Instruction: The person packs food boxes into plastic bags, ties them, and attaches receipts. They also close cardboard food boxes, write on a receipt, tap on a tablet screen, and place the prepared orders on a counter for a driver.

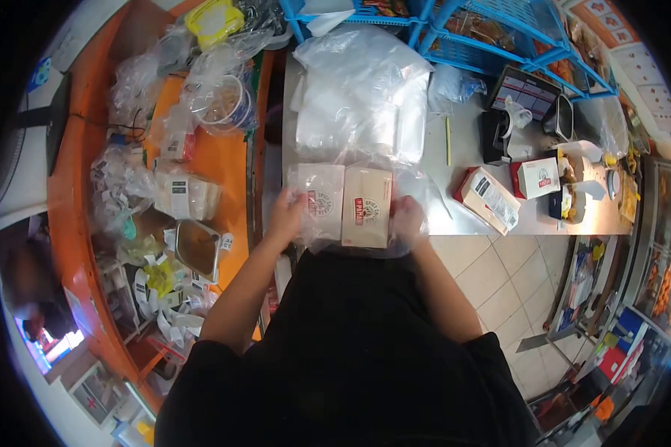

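Observation:
Two cream cardboard food boxes, a left box [321, 205] and a right box [368, 208], stand side by side inside a clear plastic bag [348, 158] at the counter's near edge. Both carry red and black printed logos. At the bag's left side, my left hand [284, 214] is closed on the plastic against the left box. My right hand [406, 218] grips the other side, partly covered by loose film beside the right box. A pile of clear plastic bags [358, 82] lies just beyond them.
On the metal counter to the right lie a labelled box [489, 200], a second box [538, 178] and a tablet screen [524, 100]. Blue racks [492, 37] stand behind. An orange shelf [231, 179] at left holds bagged containers and a metal-edged tray [197, 251].

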{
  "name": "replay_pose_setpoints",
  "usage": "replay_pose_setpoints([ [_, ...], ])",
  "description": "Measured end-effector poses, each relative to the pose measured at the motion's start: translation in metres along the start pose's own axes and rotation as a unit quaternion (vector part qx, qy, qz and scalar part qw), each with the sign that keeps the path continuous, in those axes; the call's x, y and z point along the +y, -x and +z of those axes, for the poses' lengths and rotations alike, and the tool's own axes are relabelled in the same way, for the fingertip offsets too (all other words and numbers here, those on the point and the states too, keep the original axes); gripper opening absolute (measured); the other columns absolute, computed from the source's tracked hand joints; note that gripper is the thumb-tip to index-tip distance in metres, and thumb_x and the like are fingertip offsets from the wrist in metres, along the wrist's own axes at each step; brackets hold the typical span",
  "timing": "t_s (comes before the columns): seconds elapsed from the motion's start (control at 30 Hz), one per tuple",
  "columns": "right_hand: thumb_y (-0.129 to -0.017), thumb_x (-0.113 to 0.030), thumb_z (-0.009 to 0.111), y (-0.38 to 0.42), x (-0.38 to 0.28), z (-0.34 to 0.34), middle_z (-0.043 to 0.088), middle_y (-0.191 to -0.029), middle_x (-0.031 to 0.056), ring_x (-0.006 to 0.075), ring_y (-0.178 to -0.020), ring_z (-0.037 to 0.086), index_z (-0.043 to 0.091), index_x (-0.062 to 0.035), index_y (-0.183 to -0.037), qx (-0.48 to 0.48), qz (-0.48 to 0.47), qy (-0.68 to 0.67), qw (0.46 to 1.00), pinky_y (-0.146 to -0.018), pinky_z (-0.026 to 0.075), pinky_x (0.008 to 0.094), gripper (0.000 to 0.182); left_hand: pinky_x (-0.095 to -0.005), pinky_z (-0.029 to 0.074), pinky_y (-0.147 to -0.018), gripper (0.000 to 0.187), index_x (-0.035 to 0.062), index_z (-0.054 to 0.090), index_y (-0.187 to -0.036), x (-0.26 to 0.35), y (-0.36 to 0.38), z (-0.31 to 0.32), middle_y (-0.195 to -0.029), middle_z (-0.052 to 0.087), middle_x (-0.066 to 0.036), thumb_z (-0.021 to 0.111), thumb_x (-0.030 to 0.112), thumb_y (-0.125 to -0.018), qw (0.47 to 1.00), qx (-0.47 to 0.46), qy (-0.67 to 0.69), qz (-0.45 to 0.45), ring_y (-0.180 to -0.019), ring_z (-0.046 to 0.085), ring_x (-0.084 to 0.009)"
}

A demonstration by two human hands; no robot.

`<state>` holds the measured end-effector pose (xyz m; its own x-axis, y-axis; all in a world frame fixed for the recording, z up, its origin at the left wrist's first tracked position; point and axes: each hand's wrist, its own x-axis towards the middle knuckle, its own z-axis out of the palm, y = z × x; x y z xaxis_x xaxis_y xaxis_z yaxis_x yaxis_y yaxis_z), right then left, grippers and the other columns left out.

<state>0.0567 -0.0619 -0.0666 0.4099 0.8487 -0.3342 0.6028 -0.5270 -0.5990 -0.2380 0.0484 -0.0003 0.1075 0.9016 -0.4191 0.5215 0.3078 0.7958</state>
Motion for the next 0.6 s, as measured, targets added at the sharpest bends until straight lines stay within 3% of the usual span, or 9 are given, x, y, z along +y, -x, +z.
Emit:
replay_pose_setpoints([
  [0.07,-0.098,-0.021,0.056,0.009,0.013,-0.049,0.072,-0.099,0.0229,0.0414,-0.097,0.071,0.065,-0.0017,-0.118,0.054,0.013,-0.081,0.995,-0.083,0.054,0.0491,0.03,-0.0375,0.051,-0.093,0.027,0.0001,0.063,-0.114,-0.007,-0.009,-0.03,-0.106,0.071,-0.013,0.067,0.023,-0.099,0.988,0.053,-0.108,0.098,-0.1,0.068,-0.0263],
  [0.13,-0.103,-0.028,0.051,0.023,0.003,-0.094,0.071,-0.115,0.0134,0.0306,-0.107,0.069,0.061,-0.0045,-0.131,0.13,0.165,-0.378,0.902,-0.088,0.054,0.0448,0.038,-0.0366,0.051,-0.093,0.026,0.0002,0.065,-0.111,0.011,-0.007,-0.052,-0.102,0.071,-0.01,0.068,0.023,-0.099,0.952,0.108,-0.208,0.196,-0.097,0.068,-0.0251],
  [0.2,-0.107,-0.038,0.047,0.051,-0.025,-0.146,0.06,-0.129,0.0088,0.0233,-0.118,0.061,0.052,-0.0068,-0.143,0.139,0.13,-0.485,0.854,-0.092,0.053,0.0408,0.048,-0.0355,0.051,-0.092,0.029,-0.0006,0.065,-0.114,0.073,0.022,-0.091,-0.099,0.069,-0.01,0.068,0.023,-0.098,0.994,0.019,0.035,0.097,-0.094,0.068,-0.0227],
  [0.3,-0.1,-0.036,0.068,0.075,-0.107,-0.155,0.057,-0.132,0.0148,0.0261,-0.116,0.06,0.047,-0.0052,-0.146,0.116,-0.063,-0.414,0.901,-0.092,0.054,0.0417,0.059,-0.0337,0.052,-0.089,0.026,-0.002,0.064,-0.112,0.106,0.039,-0.101,-0.099,0.069,-0.009,0.069,0.018,-0.097,0.979,-0.097,0.179,0.028,-0.092,0.066,-0.0187],
  [0.33,-0.094,-0.028,0.074,0.076,-0.148,-0.141,0.053,-0.133,0.0187,0.0293,-0.117,0.061,0.039,-0.005,-0.152,0.107,-0.063,-0.27,0.955,-0.093,0.054,0.0445,0.071,-0.0337,0.052,-0.089,0.026,-0.002,0.064,-0.112,0.119,0.044,-0.095,-0.099,0.069,-0.009,0.069,0.018,-0.097,0.978,-0.1,0.181,0.035,-0.092,0.066,-0.0187],
  [0.37,-0.088,-0.021,0.078,0.071,-0.185,-0.136,0.054,-0.131,0.0218,0.0331,-0.111,0.064,0.042,-0.0055,-0.148,0.126,-0.08,-0.087,0.985,-0.092,0.055,0.0444,0.071,-0.0309,0.052,-0.087,0.023,-0.0012,0.064,-0.116,0.131,0.049,-0.085,-0.102,0.069,-0.007,0.067,0.014,-0.099,0.979,-0.119,0.142,0.082,-0.093,0.066,-0.0157],
  [0.43,-0.087,-0.019,0.076,0.027,-0.16,-0.101,0.057,-0.124,0.0223,0.0344,-0.105,0.067,0.047,-0.006,-0.143,0.122,-0.035,-0.026,0.992,-0.089,0.055,0.0442,0.064,-0.0276,0.053,-0.085,0.02,0.0005,0.065,-0.12,0.138,0.044,-0.079,-0.105,0.071,-0.007,0.063,0.005,-0.1,0.976,-0.113,0.008,0.187,-0.098,0.066,-0.0109],
  [0.5,-0.085,-0.011,0.072,0.012,-0.143,-0.112,0.064,-0.1,0.0217,0.0352,-0.08,0.068,0.056,-0.006,-0.128,0.084,0.056,-0.037,0.994,-0.078,0.057,0.0437,0.045,-0.0284,0.052,-0.085,0.014,0.0011,0.065,-0.113,0.142,0.041,-0.086,-0.102,0.07,-0.007,0.062,0.005,-0.1,0.969,-0.089,0.102,0.207,-0.094,0.066,-0.0112],
  [0.6,-0.084,0.01,0.062,0.078,-0.173,-0.205,0.045,-0.079,-0.0004,0.0082,-0.069,0.052,0.054,-0.0054,-0.117,0.109,-0.057,-0.253,0.96,-0.063,0.054,0.0266,0.037,-0.0285,0.051,-0.083,0.011,0.002,0.064,-0.107,0.163,0.042,-0.105,-0.098,0.069,-0.006,0.057,0.007,-0.101,0.951,-0.071,0.258,0.157,-0.088,0.065,-0.0105],
])
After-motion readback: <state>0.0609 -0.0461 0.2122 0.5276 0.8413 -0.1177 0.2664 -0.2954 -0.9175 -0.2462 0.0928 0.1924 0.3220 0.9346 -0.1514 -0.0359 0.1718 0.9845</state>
